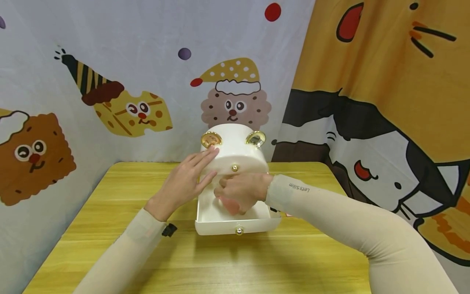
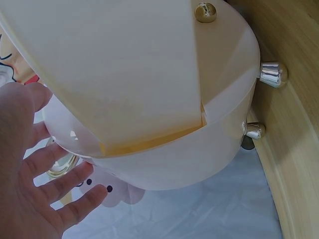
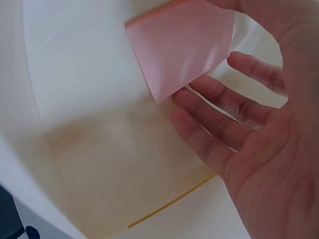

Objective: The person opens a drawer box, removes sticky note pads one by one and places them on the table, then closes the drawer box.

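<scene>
A white storage box (image 1: 235, 141) with gold ears and gold knobs stands on the table, its lower drawer (image 1: 216, 228) pulled out toward me. My right hand (image 1: 245, 190) reaches down into that drawer. Between its thumb and fingers it pinches a pink pad of paper (image 3: 182, 47), seen tilted over the drawer floor in the right wrist view. The thumb's tip is out of that frame. My left hand (image 1: 185, 179) lies against the upper left side of the box with fingers extended, near the left gold ear (image 1: 211, 140).
The wooden table (image 1: 121, 228) extends around the box. A small pink item (image 1: 289, 215) shows at the drawer's right, partly behind my right sleeve. Silver-looking feet (image 2: 271, 74) raise the box off the tabletop. Printed cloth (image 1: 147, 24) hangs behind the table.
</scene>
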The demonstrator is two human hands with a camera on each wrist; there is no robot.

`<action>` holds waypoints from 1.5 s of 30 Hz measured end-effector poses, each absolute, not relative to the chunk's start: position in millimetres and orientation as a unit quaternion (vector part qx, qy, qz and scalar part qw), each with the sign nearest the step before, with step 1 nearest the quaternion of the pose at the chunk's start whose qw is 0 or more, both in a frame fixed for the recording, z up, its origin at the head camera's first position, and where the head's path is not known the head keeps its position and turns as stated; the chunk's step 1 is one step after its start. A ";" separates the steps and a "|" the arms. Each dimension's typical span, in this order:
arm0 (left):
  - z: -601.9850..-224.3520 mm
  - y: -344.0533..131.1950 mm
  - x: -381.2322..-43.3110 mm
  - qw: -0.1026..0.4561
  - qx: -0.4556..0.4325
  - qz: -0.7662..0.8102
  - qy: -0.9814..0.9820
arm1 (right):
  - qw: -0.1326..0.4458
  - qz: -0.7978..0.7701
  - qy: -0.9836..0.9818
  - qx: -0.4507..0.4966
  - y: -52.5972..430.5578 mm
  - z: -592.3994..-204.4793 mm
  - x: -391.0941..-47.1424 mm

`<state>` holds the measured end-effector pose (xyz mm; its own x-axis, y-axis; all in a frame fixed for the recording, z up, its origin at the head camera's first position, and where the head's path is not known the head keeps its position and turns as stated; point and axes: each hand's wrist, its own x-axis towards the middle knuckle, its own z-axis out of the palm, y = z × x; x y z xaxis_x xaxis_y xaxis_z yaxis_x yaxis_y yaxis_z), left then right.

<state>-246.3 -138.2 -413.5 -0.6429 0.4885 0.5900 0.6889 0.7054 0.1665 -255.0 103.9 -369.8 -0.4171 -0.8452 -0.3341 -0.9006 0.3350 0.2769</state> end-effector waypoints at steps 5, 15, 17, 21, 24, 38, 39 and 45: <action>-413.5 -137.9 -246.9 0.258 -0.331 -0.190 -0.887 | 0.078 0.203 0.817 -0.534 103.3 -369.8 -255.7; -414.1 -138.0 -246.8 0.254 -0.328 -0.195 -0.889 | 0.068 0.208 0.814 -0.537 104.1 -369.5 -257.2; -414.0 -137.9 -246.9 0.254 -0.329 -0.195 -0.888 | 0.063 0.209 0.814 -0.539 104.9 -369.2 -257.0; -413.6 -138.1 -247.1 0.258 -0.329 -0.198 -0.887 | 0.051 0.204 0.813 -0.543 106.9 -368.1 -256.9; -413.4 -138.4 -246.8 0.259 -0.328 -0.198 -0.887 | 0.050 0.193 0.813 -0.546 108.2 -367.1 -257.1; -415.2 -138.1 -248.0 0.269 -0.333 -0.197 -0.882 | 0.038 0.151 0.812 -0.562 110.6 -359.9 -257.0; -415.2 -138.1 -248.0 0.270 -0.334 -0.197 -0.881 | 0.039 0.148 0.813 -0.561 111.3 -359.1 -256.7; -415.4 -137.8 -248.1 0.268 -0.334 -0.195 -0.882 | 0.040 0.131 0.818 -0.559 114.5 -357.0 -255.0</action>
